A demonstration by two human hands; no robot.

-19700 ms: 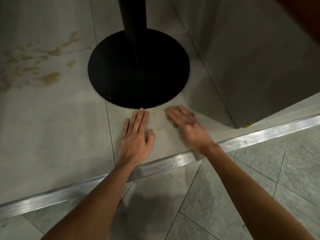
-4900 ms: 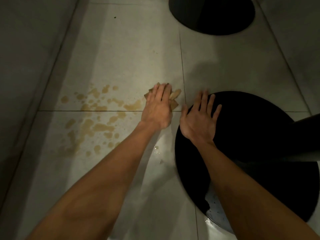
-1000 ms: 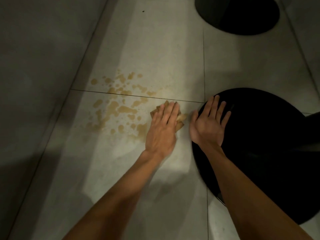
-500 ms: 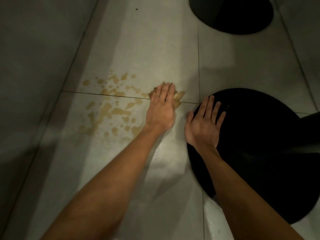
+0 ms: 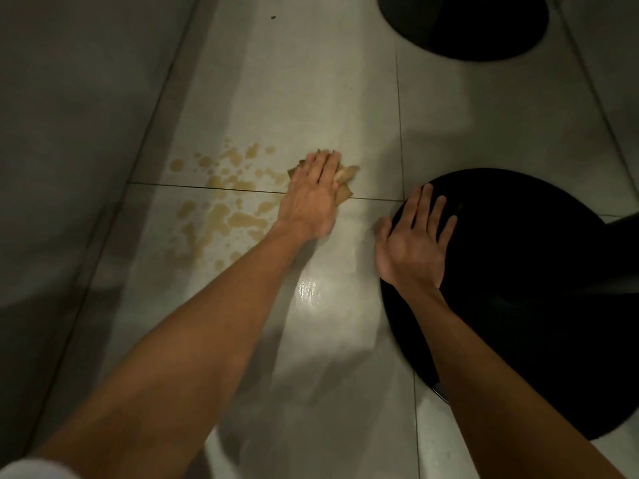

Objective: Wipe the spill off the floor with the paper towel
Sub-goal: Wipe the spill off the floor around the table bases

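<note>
Left hand (image 5: 313, 198) is flat on the crumpled brown towel (image 5: 345, 186), fingers straight and close together, pressing it to the floor (image 5: 311, 81) right at the tile seam, just right of the tan spill (image 5: 224, 212). Right hand (image 5: 411, 243) lies palm-down, fingers spread apart, on the rim of the black base (image 5: 518, 271).

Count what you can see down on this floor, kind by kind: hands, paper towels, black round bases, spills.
Hands: 2, the left hand and the right hand
Paper towel: 1, under the left hand
Black round bases: 2, the near base and the far base
Spill: 1, brown splashes
Total: 6
</note>
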